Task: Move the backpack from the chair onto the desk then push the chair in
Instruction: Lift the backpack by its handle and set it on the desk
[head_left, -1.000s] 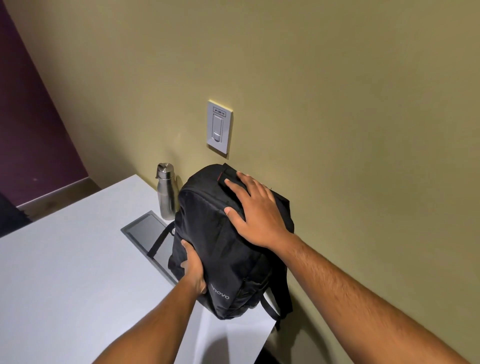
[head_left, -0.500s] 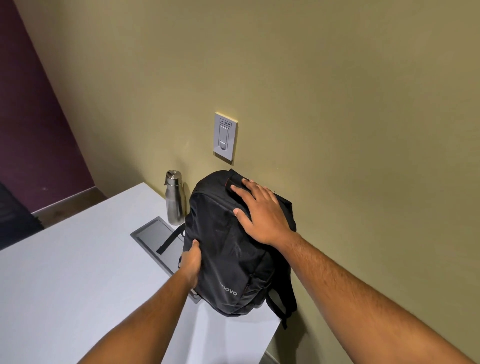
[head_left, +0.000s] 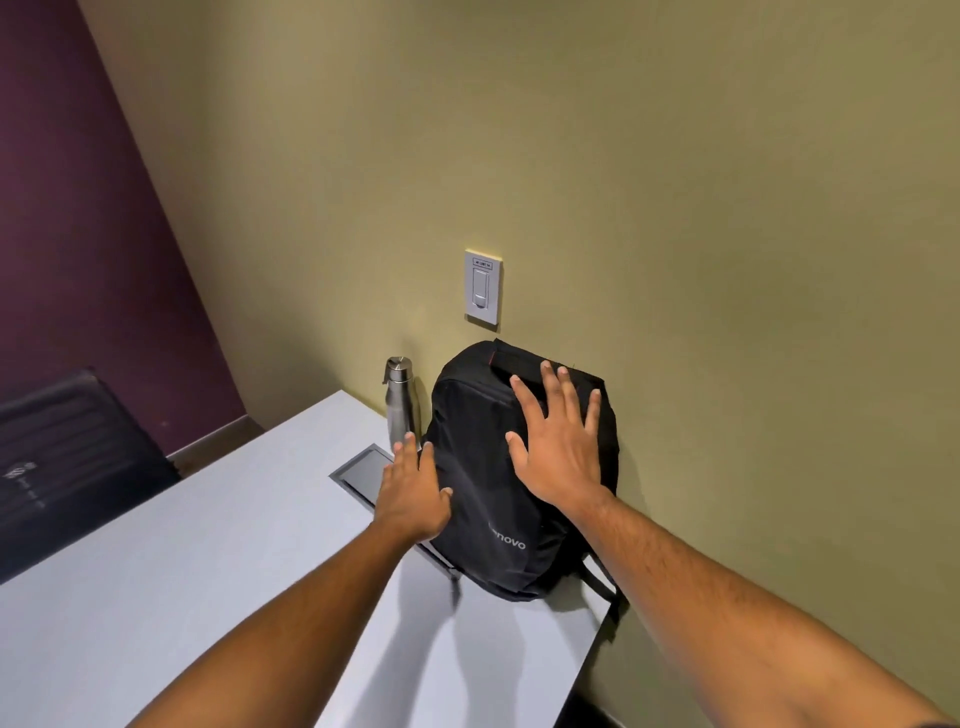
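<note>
Fingers (head_left: 550, 395) on my right hand (head_left: 558, 457) are spread wide and flat over the upper front of the black Lenovo backpack (head_left: 498, 499), not curled around anything. Whether the palm is pressing on the fabric or just above it, I honestly can't tell from this angle. My left hand (head_left: 413, 493) is lower and to the left, fingers apart too, lying along the bag's left edge with the thumb against the fabric, no grip there either.

So the backpack is on the desk (head_left: 182, 597), sitting upright in the center of the frame, its back up against the olive wall (head_left: 675, 208) and near the desk's right corner. A shoulder strap (head_left: 597, 574) hangs off the lower right side past the desk edge.

Just left of the bag stands a steel water bottle (head_left: 399, 402), upright, close to it but I can't say if they touch. Below the bottle, a grey recessed panel (head_left: 363, 470) is set into the desktop, and the bag's bottom left overlaps its near end. Above the bag, a white wall switch plate (head_left: 483, 291) with a small label. At the far left middle of the frame, a dark chair back (head_left: 62, 441) shows past the desk, against a purple wall (head_left: 78, 208).
</note>
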